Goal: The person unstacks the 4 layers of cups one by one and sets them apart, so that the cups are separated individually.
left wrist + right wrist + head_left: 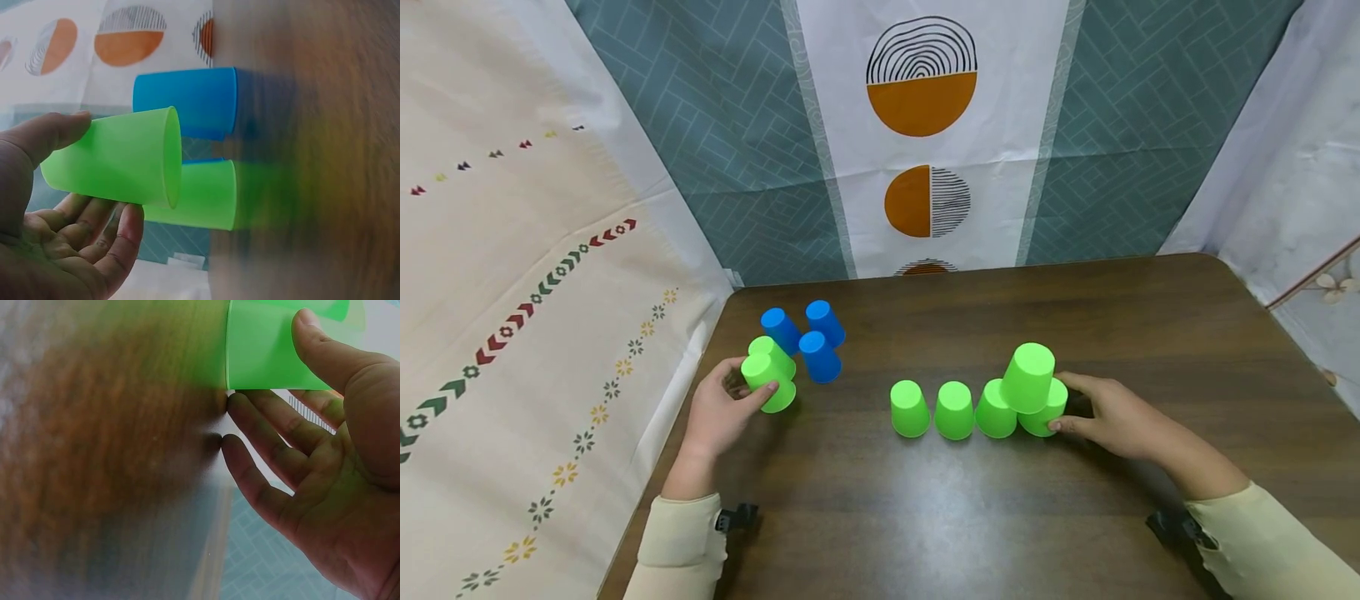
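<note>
My left hand grips an upside-down green cup between thumb and fingers; in the left wrist view its rim is raised off the table. Another green cup stands just behind it, partly hidden. At the right, my right hand holds the end green cup of a row by its side, thumb in front and fingers behind. One green cup rests upside down across the tops of that cup and its neighbour. Two more green cups, a middle one and a left one, continue the row.
Three upside-down blue cups, one of them nearest, stand in a cluster at the back left, close to the left-hand cups. All stand on a brown wooden table. Patterned cloths hang behind and beside it.
</note>
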Available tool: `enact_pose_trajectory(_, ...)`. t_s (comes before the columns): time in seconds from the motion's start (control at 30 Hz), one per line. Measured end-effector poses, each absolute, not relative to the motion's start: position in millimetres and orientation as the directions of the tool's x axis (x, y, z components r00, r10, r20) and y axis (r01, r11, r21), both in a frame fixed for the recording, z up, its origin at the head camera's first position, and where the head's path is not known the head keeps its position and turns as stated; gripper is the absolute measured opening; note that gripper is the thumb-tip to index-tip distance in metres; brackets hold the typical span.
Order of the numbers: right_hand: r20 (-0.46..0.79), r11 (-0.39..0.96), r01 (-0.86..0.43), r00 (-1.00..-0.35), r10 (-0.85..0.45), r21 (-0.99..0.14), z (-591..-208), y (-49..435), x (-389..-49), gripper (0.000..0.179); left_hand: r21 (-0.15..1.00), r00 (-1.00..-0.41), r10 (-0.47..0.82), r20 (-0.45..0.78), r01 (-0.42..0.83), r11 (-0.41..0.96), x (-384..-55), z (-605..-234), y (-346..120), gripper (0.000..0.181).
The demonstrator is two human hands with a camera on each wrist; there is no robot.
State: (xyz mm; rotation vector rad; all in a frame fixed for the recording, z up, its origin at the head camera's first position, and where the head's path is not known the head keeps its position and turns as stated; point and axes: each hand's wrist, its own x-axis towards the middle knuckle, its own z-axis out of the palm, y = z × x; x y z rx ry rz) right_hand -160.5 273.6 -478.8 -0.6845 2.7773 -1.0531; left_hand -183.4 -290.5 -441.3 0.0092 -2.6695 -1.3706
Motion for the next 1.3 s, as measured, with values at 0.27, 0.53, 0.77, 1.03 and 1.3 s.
enact_pose_trajectory(0.27, 0.064, 0.662, -0.370, -0.897, -0.438, -0.652, -479.1, 273.6, -159.7, 0.066, 0.802, -0.997, -0.075, 0.035, -0.017, 0.597, -184.6, -447.0, -299.7, 0.058)
enact_pose_trajectory(0.53, 0.057, 0.666, -0.364, -0.899, -0.435, -0.651, -478.7, 272.9, -159.1, 0.067, 0.786, -0.998, -0.063, -0.027, -0.060, 0.615, -185.7, -450.4, -306.1, 0.063)
enact_pose_trajectory(0.77, 0.065, 0.663, -0.374, -0.895, -0.441, -0.649, -479.3, 272.3, -160.5, 0.065, 0.776, -0.997, -0.063, -0.046, -0.075, 0.626, -186.8, -453.4, -310.7, 0.064)
enact_pose_trajectory(1.03, 0.064, 0.665, -0.371, -0.897, -0.438, -0.648, -480.5, 272.7, -159.9, 0.065, 0.779, -0.997, -0.062, -0.051, -0.079, 0.622, -189.6, -457.3, -312.5, 0.062)
enact_pose_trajectory(1.3, 0.059, 0.670, -0.364, -0.900, -0.432, -0.647, -481.5, 273.1, -159.2, 0.066, 0.783, -0.997, -0.058, -0.053, -0.077, 0.618, -191.7, -460.1, -314.4, 0.062)
